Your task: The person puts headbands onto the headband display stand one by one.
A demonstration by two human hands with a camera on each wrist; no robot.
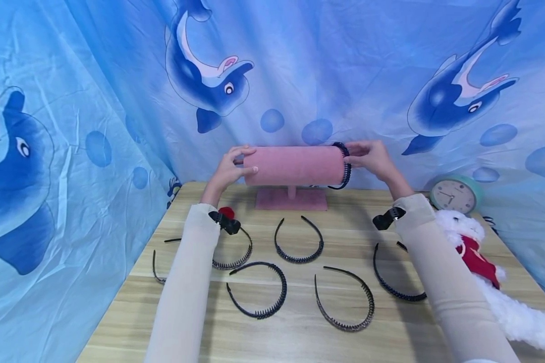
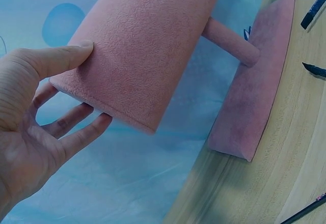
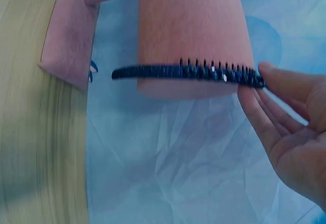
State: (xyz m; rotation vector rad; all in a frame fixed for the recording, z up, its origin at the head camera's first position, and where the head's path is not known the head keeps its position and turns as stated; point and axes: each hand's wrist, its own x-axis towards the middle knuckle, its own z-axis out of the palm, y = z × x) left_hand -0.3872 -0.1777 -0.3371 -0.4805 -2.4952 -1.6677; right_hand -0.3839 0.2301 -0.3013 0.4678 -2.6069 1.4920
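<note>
A pink padded roll stand [image 1: 295,165] stands at the back of the table on a post and flat base [image 1: 272,199]. My left hand [image 1: 231,166] grips the roll's left end, its thumb [image 2: 76,56] on the padded side and its fingertips at the end rim. At the opposite end, a dark toothed headband [image 3: 204,73] sits around the roll, near its edge. My right hand [image 3: 290,117] pinches that headband between thumb and fingers at its curved part; one free tip of the band juts out past the roll on the table side.
Several dark headbands lie on the wooden table, among them one in the middle [image 1: 300,259] and a toothed one [image 1: 281,292] nearer me. A red ball-like thing [image 1: 226,212] shows by my left wrist. A green clock [image 1: 456,195] and a white plush toy [image 1: 468,237] stand right.
</note>
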